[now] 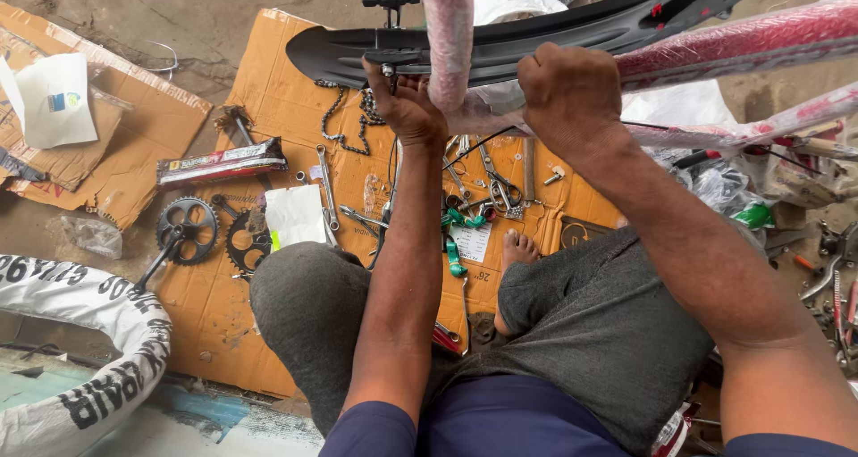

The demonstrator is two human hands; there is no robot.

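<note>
Mudguard [536, 37], black and curved, hangs above the cardboard sheet [223, 305] on the floor. Left of it we see a wrapped tyre [80, 350], then a chainwheel [188, 229] and spanners [326, 193]. Our left hand [407, 109] pinches a bolt under the mudguard, fingers together, steadying it; our right hand [567, 95] is clamped on the wrapped frame tube [760, 37], bracing it.
</note>
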